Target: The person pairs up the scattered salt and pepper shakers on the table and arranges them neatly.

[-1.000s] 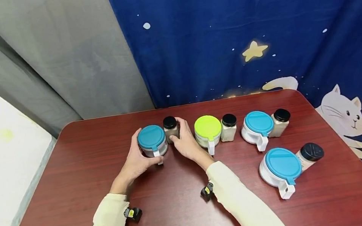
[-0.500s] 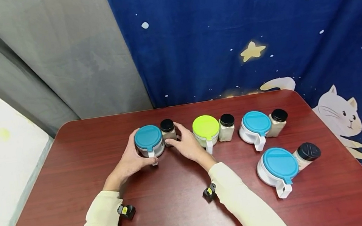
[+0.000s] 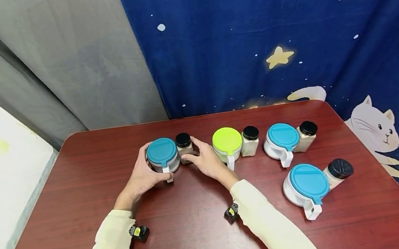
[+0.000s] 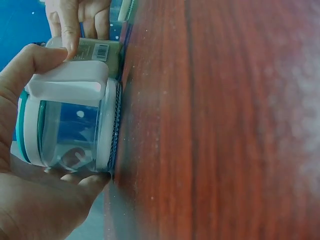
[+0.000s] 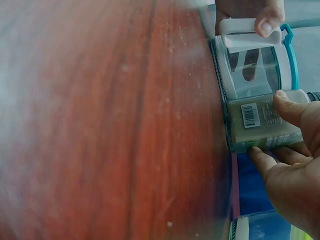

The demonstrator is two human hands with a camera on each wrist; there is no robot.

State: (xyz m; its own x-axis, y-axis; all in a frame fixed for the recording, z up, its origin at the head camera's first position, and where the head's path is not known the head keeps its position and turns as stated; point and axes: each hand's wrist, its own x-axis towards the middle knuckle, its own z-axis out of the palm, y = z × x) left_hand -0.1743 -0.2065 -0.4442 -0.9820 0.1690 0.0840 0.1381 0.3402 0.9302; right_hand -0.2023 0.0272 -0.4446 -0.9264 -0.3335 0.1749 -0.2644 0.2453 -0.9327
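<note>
My left hand (image 3: 141, 176) grips a clear seasoning jar (image 4: 71, 127) with a blue lid and white handle, its thumb on the handle and fingers round the far side. Standing right beside that jar is a square spice bottle (image 5: 260, 122) with a black cap and a barcode label. My right hand (image 3: 209, 162) holds this bottle between thumb and fingers from its right side. In both wrist views the bottle and the jar stand side by side on the table, close together. The jar's far side is partly hidden behind the left fingers.
To the right stands a green-lidded jar (image 3: 226, 140) beside a black-capped bottle (image 3: 249, 141). Farther right are a blue-lidded jar (image 3: 281, 137) with a bottle (image 3: 305, 136), and nearer me another blue-lidded jar (image 3: 305, 184) with a black-capped bottle (image 3: 338, 171). Curtains (image 3: 235, 52) hang behind the table.
The blue-lidded jar in my left hand has shifted slightly left. My right hand has brought the spice bottle a little left and toward me, still beside the jar.
</note>
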